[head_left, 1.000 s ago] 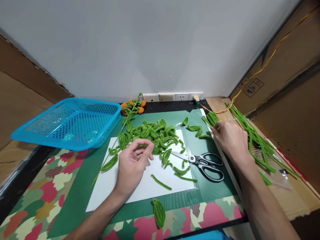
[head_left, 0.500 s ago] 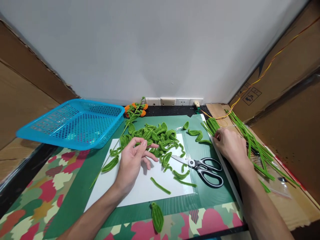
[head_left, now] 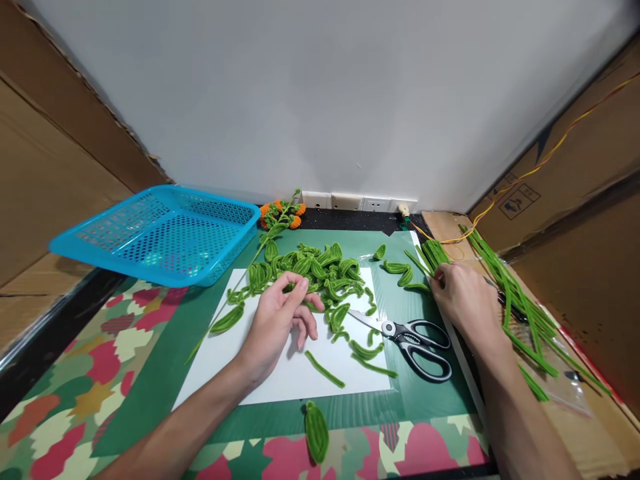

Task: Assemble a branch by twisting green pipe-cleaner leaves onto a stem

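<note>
My left hand rests on the white sheet at the near edge of a pile of bent green pipe-cleaner leaves; thumb and forefinger are pinched together by a leaf piece, the other fingers loosely curled. My right hand lies at the right edge of the green mat, fingers closed around the ends of a bundle of short green pipe cleaners. Black-handled scissors lie between the hands. A finished green leaf lies near the front edge.
A blue plastic basket sits tilted at the left. Long green pipe cleaners lie on cardboard at the right. A stem with orange flowers lies by the wall sockets. A yellow wire runs up the right cardboard.
My left hand's fingers uncurled and then came together in a pinch at the pile's edge. My right hand has stayed on the bundle. The view has shifted slightly.
</note>
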The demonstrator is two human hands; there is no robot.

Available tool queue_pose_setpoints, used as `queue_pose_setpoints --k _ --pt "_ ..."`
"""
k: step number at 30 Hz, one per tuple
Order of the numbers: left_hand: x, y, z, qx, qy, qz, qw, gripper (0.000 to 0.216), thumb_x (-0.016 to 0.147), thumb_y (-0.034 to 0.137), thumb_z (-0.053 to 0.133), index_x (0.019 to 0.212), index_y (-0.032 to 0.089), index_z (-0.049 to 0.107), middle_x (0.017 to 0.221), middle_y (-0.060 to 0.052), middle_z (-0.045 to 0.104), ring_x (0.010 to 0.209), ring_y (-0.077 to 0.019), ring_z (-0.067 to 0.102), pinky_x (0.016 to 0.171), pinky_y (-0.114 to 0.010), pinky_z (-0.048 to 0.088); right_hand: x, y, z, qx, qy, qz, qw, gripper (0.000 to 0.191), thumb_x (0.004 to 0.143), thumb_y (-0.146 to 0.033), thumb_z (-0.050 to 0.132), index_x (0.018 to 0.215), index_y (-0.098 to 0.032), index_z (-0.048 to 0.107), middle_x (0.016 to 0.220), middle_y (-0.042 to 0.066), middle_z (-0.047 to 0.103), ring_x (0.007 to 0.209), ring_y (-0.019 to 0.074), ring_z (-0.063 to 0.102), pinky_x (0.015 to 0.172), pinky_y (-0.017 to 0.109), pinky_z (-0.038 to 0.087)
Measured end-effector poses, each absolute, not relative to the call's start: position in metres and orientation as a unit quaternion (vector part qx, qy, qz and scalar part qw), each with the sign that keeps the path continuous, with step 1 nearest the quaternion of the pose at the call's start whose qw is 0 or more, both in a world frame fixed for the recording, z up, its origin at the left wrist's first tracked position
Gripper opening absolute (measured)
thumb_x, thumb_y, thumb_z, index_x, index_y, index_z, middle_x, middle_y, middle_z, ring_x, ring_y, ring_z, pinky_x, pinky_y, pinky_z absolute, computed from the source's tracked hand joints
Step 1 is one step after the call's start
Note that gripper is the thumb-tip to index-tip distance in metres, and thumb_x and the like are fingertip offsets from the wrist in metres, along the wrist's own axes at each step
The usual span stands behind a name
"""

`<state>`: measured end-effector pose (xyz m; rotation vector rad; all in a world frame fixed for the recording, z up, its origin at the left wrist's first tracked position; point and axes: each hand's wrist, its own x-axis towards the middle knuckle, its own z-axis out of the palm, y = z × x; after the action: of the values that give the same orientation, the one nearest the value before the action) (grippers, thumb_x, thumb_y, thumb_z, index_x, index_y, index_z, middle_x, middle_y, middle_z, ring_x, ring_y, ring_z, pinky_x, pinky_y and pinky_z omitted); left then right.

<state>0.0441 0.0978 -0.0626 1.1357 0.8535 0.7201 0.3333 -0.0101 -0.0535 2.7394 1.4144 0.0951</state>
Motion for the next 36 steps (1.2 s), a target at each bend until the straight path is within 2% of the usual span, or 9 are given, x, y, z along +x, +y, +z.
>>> queue_pose_setpoints --k 4,7,10,13,17,20,24,29,36 --pt "0.043 0.099 -0.062 0.505 0.385 0.336 0.696 0.034 0.095 0.045 0.073 0.093 0.02 0.05 0.084 -0.001 0.072 0.048 -0.0112 0.066 0.034 -0.016 0.045 0.332 -0.011 -0.059 0.881 0.467 0.057 0.037 0.019 0.101 -0.026 0.057 0.094 -0.018 0.072 0.097 0.013 0.076 0.085 0.0268 0.071 0.059 0.032 0.023" --pt "0.042 0.1 -0.06 0.509 0.372 0.338 0.699 0.032 0.095 0.041 0.075 0.091 0.019 0.053 0.086 -0.001 0.072 0.049 -0.0092 0.065 0.036 -0.015 0.045 0.334 -0.01 -0.065 0.873 0.48 0.085 0.013 0.015 0.101 -0.024 0.059 0.1 -0.018 0.073 0.095 0.013 0.076 0.084 0.0275 0.07 0.061 0.032 0.03" --pt "0.043 0.098 -0.06 0.519 0.349 0.32 0.712 0.031 0.094 0.039 0.077 0.091 0.018 0.054 0.082 0.002 0.07 0.046 -0.0067 0.061 0.034 -0.012 0.041 0.326 -0.005 -0.069 0.84 0.519 0.13 -0.089 0.018 0.101 -0.021 0.061 0.114 -0.017 0.073 0.1 0.013 0.075 0.092 0.0302 0.069 0.069 0.034 0.041" --pt "0.044 0.095 -0.062 0.538 0.316 0.271 0.733 0.031 0.093 0.039 0.077 0.091 0.019 0.054 0.079 0.002 0.069 0.043 -0.0073 0.061 0.033 -0.013 0.041 0.3 0.001 -0.069 0.714 0.639 0.107 -0.266 0.024 0.106 -0.025 0.058 0.126 -0.016 0.068 0.112 0.013 0.074 0.097 0.0259 0.069 0.08 0.035 0.051" --pt "0.045 0.092 -0.069 0.558 0.283 0.19 0.756 0.03 0.093 0.039 0.078 0.101 0.02 0.056 0.083 0.0 0.073 0.045 -0.0095 0.065 0.035 -0.014 0.044 0.259 0.004 -0.07 0.542 0.764 0.063 -0.345 0.026 0.108 -0.023 0.056 0.131 -0.014 0.064 0.111 0.012 0.074 0.095 0.0224 0.068 0.08 0.032 0.052" --pt "0.044 0.093 -0.073 0.564 0.276 0.141 0.765 0.032 0.095 0.041 0.076 0.111 0.02 0.058 0.081 0.0 0.072 0.042 -0.0075 0.061 0.034 -0.012 0.039 0.248 0.004 -0.073 0.478 0.813 0.103 -0.316 0.024 0.106 -0.013 0.055 0.127 -0.013 0.066 0.1 0.009 0.075 0.082 0.0194 0.065 0.072 0.031 0.049" --pt "0.043 0.093 -0.075 0.589 0.292 0.141 0.74 0.035 0.094 0.043 0.075 0.114 0.018 0.061 0.079 -0.001 0.072 0.04 -0.007 0.058 0.035 -0.014 0.036 0.251 0.004 -0.077 0.457 0.831 0.128 -0.289 0.021 0.107 -0.012 0.052 0.121 -0.011 0.068 0.091 0.007 0.072 0.077 0.0175 0.061 0.07 0.029 0.047" --pt "0.045 0.089 -0.07 0.645 0.317 0.157 0.678 0.029 0.097 0.045 0.068 0.1 0.016 0.065 0.059 0.005 0.059 0.043 -0.0091 0.052 0.038 -0.017 0.034 0.248 0.003 -0.076 0.454 0.831 0.148 -0.284 0.018 0.107 -0.013 0.052 0.1 -0.014 0.068 0.08 0.002 0.067 0.071 0.0153 0.057 0.065 0.029 0.041" --pt "0.042 0.079 -0.073 0.747 0.334 0.238 0.523 0.028 0.1 0.04 0.065 0.082 0.018 0.064 0.065 0.003 0.058 0.059 -0.011 0.051 0.054 -0.022 0.039 0.235 0.004 -0.079 0.529 0.791 0.149 -0.268 0.028 0.107 -0.021 0.051 0.081 -0.018 0.061 0.069 0.0 0.059 0.062 0.0151 0.052 0.061 0.032 0.032"
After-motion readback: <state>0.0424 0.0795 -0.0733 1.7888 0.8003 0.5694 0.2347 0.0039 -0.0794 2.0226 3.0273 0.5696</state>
